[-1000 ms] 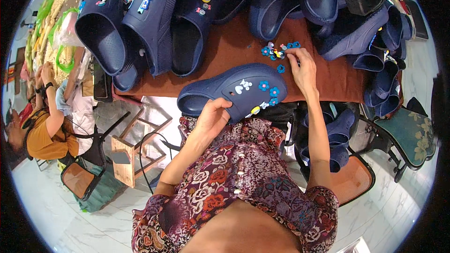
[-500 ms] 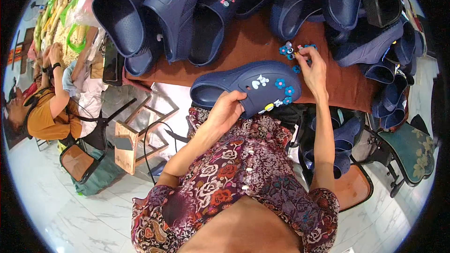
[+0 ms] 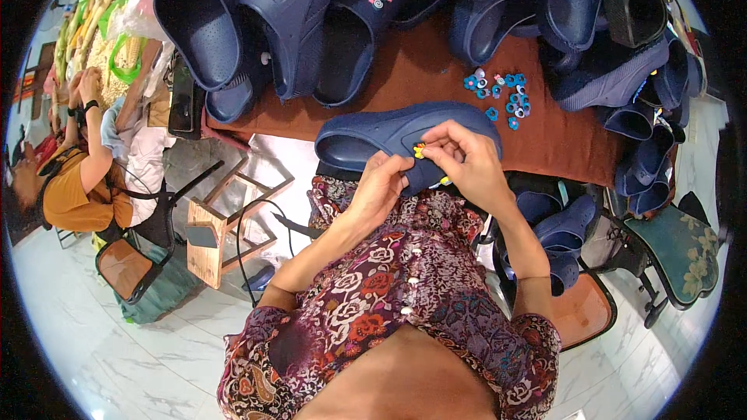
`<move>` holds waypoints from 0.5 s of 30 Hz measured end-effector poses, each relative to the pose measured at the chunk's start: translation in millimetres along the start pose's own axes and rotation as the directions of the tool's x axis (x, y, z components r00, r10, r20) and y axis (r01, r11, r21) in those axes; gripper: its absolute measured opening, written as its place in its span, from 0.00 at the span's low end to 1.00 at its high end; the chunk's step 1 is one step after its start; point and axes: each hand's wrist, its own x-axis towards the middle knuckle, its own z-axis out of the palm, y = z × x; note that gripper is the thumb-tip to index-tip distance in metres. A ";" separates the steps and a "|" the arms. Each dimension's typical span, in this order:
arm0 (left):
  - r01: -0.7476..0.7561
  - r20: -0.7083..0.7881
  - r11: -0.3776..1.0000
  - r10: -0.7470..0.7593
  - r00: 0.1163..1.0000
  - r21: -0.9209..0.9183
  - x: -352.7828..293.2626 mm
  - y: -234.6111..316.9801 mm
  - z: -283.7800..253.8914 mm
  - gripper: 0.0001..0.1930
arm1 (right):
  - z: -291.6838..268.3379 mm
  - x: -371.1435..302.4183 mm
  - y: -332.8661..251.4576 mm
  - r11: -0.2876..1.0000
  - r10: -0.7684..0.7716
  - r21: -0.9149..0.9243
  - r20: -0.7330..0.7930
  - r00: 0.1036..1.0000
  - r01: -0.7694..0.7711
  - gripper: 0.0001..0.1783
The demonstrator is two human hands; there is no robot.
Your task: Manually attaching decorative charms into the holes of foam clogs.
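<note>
One co-worker (image 3: 85, 194) sits far left, then one wooden stool (image 3: 206, 253) stands near the brown tablecloth (image 3: 420, 62). Over the cloth's near edge, the left hand (image 3: 381, 185) grips the side of one navy clog (image 3: 366, 146), its toe pointing right; the right hand (image 3: 459, 165) pinches one yellow charm (image 3: 419, 151) at its upper. Bare cloth separates it from more than ten heaped clogs (image 3: 342, 54) behind. Rightward, small charms (image 3: 513, 101), too bunched to count, have open cloth beside them; one green-seated chair (image 3: 675, 253) stands far right.
</note>
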 end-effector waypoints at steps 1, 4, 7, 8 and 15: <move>0.001 -0.009 1.000 -0.001 1.000 0.002 -0.8 -0.6 -0.6 0.15 | 2.4 0.1 -0.9 0.999 -0.014 -0.040 -0.025 1.000 0.013 0.08; -0.020 -0.014 0.999 0.019 1.000 -0.030 -3.8 1.2 4.3 0.13 | 5.9 -0.4 -2.1 0.976 -0.154 -0.172 -0.089 0.984 0.137 0.08; -0.037 -0.005 0.999 0.037 0.999 0.006 -2.2 -2.0 1.1 0.12 | 10.0 -4.4 -3.4 0.965 -0.177 -0.219 -0.127 0.976 0.146 0.07; -0.037 -0.006 0.999 0.037 0.999 0.005 -1.2 -3.9 -1.7 0.12 | 12.4 -6.3 -4.6 0.965 -0.176 -0.218 -0.126 0.976 0.146 0.07; -0.019 -0.030 0.999 0.020 0.999 0.037 -2.5 -3.3 0.9 0.07 | 23.0 -12.5 3.7 0.916 -0.275 -0.361 -0.246 0.930 0.175 0.07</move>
